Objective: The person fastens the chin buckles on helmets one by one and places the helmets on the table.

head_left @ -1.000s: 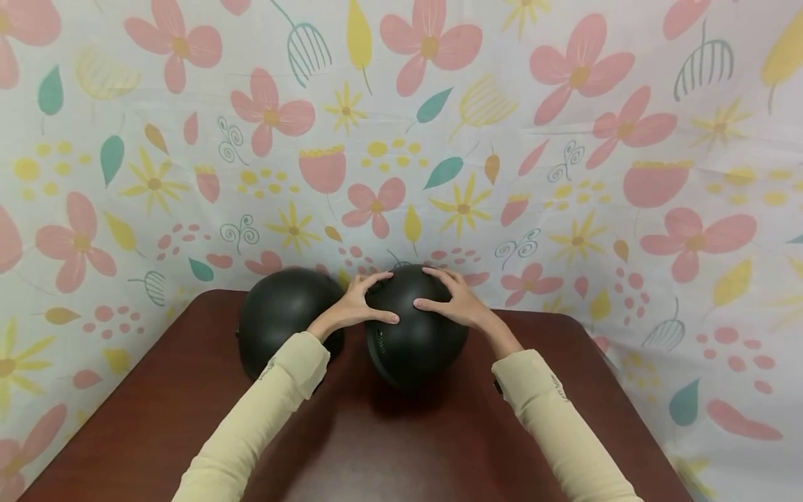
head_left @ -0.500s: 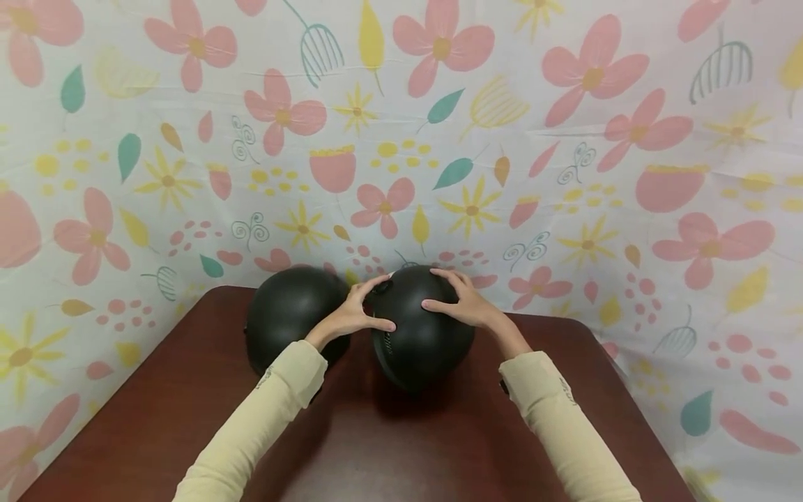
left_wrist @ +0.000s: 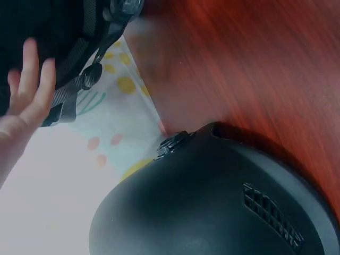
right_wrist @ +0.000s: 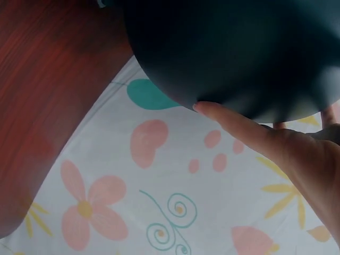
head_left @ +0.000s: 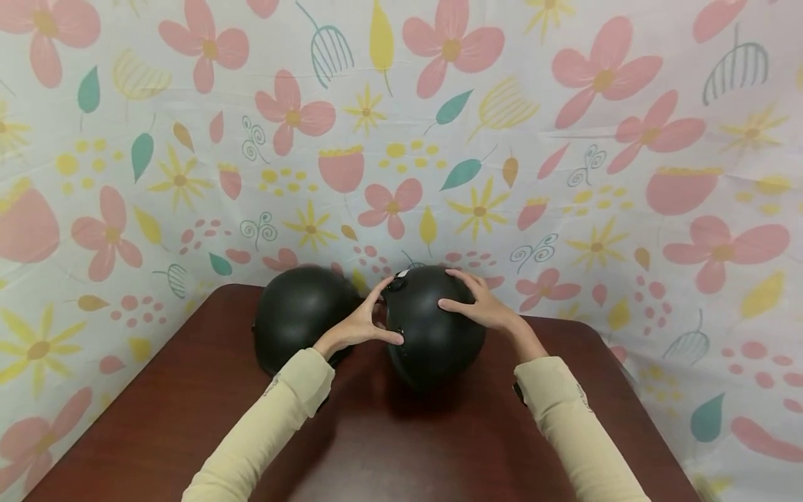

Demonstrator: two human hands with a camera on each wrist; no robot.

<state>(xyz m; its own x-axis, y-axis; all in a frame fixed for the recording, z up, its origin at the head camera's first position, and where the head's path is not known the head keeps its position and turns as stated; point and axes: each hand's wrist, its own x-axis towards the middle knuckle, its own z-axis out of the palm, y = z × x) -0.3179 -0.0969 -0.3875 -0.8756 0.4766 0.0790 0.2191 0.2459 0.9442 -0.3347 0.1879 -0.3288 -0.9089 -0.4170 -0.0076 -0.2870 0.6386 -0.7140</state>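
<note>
Two black helmets with smooth shells are on the brown table (head_left: 389, 453). Both hands hold the right helmet (head_left: 439, 348), which is tilted, with a dark shadow below it. My left hand (head_left: 357, 326) has its thumb near a side vent and its fingers at the helmet's left rim. In the left wrist view, those fingers (left_wrist: 40, 90) lie against the dark inside, beside a strap (left_wrist: 66, 90) and a buckle. My right hand (head_left: 486, 305) spreads over the shell's upper right. Its thumb and fingertips touch the shell in the right wrist view.
Left of the held helmet stands the other helmet (head_left: 301, 317), very near my left hand; its vent (left_wrist: 271, 212) shows in the left wrist view. A flower-printed cloth (head_left: 401, 139) hangs behind the table's far edge.
The held helmet has turned a little, so its left rim and a white patch near my left fingertips show more. The whole head view has shifted slightly. Both hands keep their hold.
</note>
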